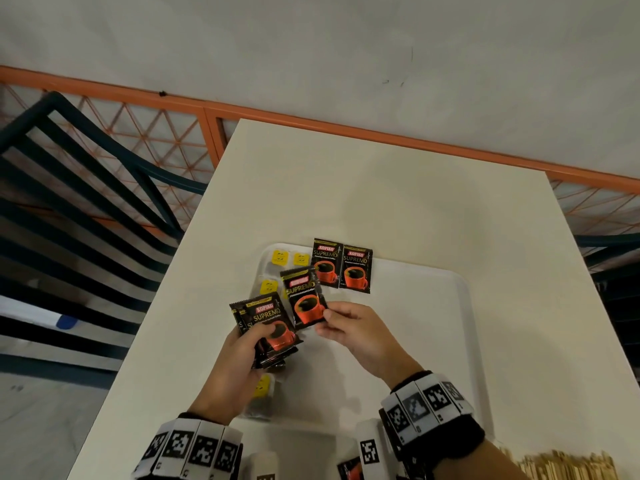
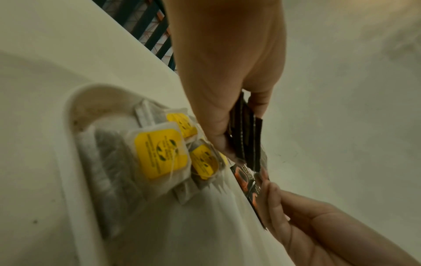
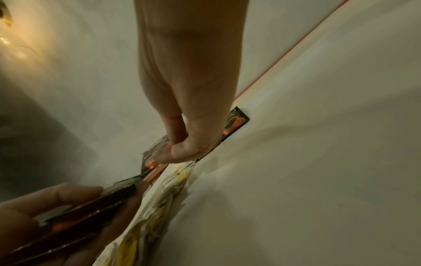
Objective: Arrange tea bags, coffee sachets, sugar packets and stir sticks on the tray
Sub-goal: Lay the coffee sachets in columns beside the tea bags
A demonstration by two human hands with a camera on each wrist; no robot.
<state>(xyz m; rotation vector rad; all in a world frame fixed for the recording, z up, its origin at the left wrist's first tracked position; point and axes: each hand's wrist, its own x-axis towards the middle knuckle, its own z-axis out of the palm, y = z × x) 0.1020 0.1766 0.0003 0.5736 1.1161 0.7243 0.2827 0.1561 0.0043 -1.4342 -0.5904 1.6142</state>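
Observation:
A white tray (image 1: 433, 306) lies on the white table. Two black Kopiko coffee sachets (image 1: 341, 266) lie side by side at the tray's far edge. Tea bags with yellow tags (image 1: 280, 258) (image 2: 159, 153) run along the tray's left side. My left hand (image 1: 242, 355) grips a stack of coffee sachets (image 1: 266, 323) above the tray's left edge. My right hand (image 1: 349, 327) pinches the lower corner of a single coffee sachet (image 1: 304, 297) just above the tray, near the two lying sachets. In the right wrist view the thumb and fingers (image 3: 182, 149) press on that sachet (image 3: 154, 151).
Wooden stir sticks (image 1: 568, 465) lie at the near right of the table. Another coffee sachet (image 1: 349, 469) lies at the near edge between my wrists. A dark slatted chair (image 1: 69, 202) stands left of the table, before an orange lattice fence.

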